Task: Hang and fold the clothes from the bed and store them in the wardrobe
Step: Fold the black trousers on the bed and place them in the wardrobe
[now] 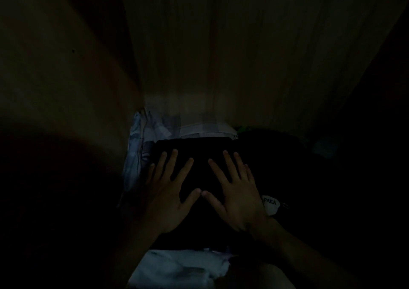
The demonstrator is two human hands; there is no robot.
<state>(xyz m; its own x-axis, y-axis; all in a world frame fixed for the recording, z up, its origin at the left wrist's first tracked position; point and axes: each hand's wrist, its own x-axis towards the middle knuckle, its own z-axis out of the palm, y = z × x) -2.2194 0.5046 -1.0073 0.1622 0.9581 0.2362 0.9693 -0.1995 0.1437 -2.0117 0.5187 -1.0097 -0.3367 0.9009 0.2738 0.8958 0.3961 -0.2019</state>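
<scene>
Head view: left hand (168,200) and right hand (236,198), grip spread flat, thumbs nearly touching, pressing folded black garment (199,151) onto pale patterned clothes (137,142) inside dim wooden wardrobe (221,45). Best pushed evenly, squared to stack, kept flat.

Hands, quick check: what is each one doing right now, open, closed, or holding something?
Left hand: open, fingers spread, flat on the folded dark garment.
Right hand: open, fingers spread, flat on the same garment.
</scene>
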